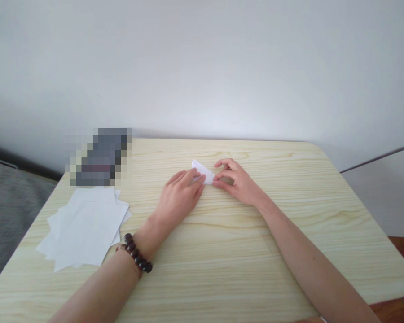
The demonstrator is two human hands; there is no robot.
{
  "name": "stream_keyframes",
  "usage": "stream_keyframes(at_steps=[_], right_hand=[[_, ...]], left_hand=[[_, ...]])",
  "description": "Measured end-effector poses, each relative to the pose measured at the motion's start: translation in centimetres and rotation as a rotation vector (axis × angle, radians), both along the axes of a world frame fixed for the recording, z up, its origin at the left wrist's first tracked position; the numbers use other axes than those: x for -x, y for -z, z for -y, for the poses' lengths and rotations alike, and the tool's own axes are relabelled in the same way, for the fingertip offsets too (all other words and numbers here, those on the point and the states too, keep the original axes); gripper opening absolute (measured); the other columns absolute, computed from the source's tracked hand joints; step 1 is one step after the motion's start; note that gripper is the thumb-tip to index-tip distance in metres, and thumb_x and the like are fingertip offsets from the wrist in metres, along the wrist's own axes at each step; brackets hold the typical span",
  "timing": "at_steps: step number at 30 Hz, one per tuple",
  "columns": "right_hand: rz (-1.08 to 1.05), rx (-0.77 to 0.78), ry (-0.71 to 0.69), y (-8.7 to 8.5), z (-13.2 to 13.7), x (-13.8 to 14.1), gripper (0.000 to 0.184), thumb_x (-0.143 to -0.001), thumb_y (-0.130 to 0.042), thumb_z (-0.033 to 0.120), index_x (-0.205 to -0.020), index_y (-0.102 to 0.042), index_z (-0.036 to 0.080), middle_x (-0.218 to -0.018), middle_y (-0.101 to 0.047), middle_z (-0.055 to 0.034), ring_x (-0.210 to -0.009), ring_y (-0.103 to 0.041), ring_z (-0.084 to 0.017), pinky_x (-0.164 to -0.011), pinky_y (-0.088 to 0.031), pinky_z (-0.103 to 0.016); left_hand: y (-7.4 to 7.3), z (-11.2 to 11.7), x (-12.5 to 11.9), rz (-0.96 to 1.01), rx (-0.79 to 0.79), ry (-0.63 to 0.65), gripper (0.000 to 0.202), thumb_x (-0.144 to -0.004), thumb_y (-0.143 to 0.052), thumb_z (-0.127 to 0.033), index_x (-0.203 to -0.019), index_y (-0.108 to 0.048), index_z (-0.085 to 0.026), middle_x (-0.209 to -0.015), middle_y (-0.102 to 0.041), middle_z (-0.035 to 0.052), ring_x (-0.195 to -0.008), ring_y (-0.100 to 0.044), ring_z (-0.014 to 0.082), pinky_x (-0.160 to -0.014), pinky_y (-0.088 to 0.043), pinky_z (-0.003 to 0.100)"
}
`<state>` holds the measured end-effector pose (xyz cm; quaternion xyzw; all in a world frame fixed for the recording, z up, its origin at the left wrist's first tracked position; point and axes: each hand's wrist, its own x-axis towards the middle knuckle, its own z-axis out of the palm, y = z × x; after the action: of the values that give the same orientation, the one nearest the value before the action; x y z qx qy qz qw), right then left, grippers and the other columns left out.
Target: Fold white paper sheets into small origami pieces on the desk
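Folded paper (207, 175): small, white, on the table (242, 255) toward its far edge, near mid-width.
Left hand (182, 193): fingers laid over the paper's left part; pinching or only pressing, can't tell.
Right hand (236, 181): thumb and forefinger appear to pinch the right corner, other fingers loosely curled.
Paper handling: probably light, thin, stiffer at folds; may slide or crumple.
Hold points: flat body plus corner, gentle pressure.
Loose sheets (87, 233): overlapping white pile, table's left.

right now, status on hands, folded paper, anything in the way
Left hand on folded paper. Right hand at its right corner, grip unclear. Loose white sheets to the left, apart from it.
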<state>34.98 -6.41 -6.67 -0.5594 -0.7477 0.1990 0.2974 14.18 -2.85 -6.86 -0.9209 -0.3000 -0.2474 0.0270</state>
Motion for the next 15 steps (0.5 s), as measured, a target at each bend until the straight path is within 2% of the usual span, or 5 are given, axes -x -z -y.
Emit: stream_keyframes(at_steps=[5,9,12,15], right_hand=[[0.059,-0.036,0.056,0.60,-0.17,0.39,0.019,-0.091,-0.055,0.032,-0.083,-0.065,0.019,-0.116,-0.056,-0.0091,-0.104,-0.053,-0.023,-0.094,-0.044,-0.043],[0.074,-0.092,0.117,1.04,-0.07,0.71,0.024,-0.091,-0.054,0.037,-0.081,-0.063,0.018,-0.118,-0.054,-0.0104,-0.101,-0.053,-0.023,-0.093,-0.045,-0.043],[0.033,-0.083,0.088,0.90,0.10,0.65,0.023,-0.091,-0.053,0.036,-0.082,-0.063,0.018,-0.120,-0.053,-0.0097,-0.103,-0.052,-0.022,-0.092,-0.047,-0.041],[-0.018,-0.054,0.053,0.55,0.20,0.51,0.021,-0.091,-0.054,0.035,-0.083,-0.064,0.019,-0.120,-0.053,-0.0090,-0.106,-0.052,-0.022,-0.091,-0.047,-0.039]], left_hand=[[0.22,-0.23,0.05,0.066,0.041,0.001,0.018,-0.092,-0.051,-0.018,-0.095,-0.069,-0.018,-0.103,-0.070,0.0062,-0.095,-0.066,0.0218,-0.083,-0.056,0.036],[0.04,-0.26,0.09,0.066,0.055,0.024,0.017,-0.093,-0.051,-0.021,-0.089,-0.067,-0.018,-0.101,-0.071,0.0056,-0.095,-0.065,0.0193,-0.086,-0.054,0.033],[-0.07,-0.15,0.01,0.044,0.043,0.014,0.017,-0.092,-0.054,-0.027,-0.088,-0.067,-0.018,-0.099,-0.070,0.0057,-0.092,-0.066,0.0200,-0.082,-0.055,0.033],[-0.02,-0.02,-0.22,0.042,-0.002,-0.003,0.017,-0.092,-0.053,-0.025,-0.086,-0.067,-0.018,-0.094,-0.071,0.0052,-0.085,-0.066,0.0201,-0.077,-0.055,0.033]])
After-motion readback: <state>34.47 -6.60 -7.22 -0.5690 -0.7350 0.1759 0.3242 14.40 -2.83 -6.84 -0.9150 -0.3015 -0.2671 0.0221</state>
